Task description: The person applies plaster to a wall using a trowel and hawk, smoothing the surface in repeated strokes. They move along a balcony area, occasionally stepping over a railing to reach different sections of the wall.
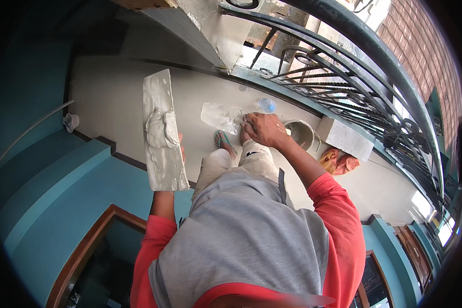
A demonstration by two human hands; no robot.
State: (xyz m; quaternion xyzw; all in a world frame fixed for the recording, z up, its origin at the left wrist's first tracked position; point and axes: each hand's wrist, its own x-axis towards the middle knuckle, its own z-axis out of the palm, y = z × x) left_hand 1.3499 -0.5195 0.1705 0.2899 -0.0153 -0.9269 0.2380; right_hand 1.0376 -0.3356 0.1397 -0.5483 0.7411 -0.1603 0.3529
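My left hand (181,146) is closed round the underside of a long plaster board (174,179); only a few fingers show past its edge. Grey wet plaster (160,128) lies in a thick lump midway along the board, with smears toward both ends. Over to the right, my right hand (266,128) grips a trowel (222,117), whose wide, pale, shiny blade points left toward the board. The two tools are apart. The trowel's handle is hidden under my fingers.
Beyond my right hand stand a bucket (300,134) and a clear bottle with a blue cap (266,105). A white block (348,138) and a red-orange bag (339,162) sit near the curved metal railing (339,84). A small white container (71,122) rests at the far left.
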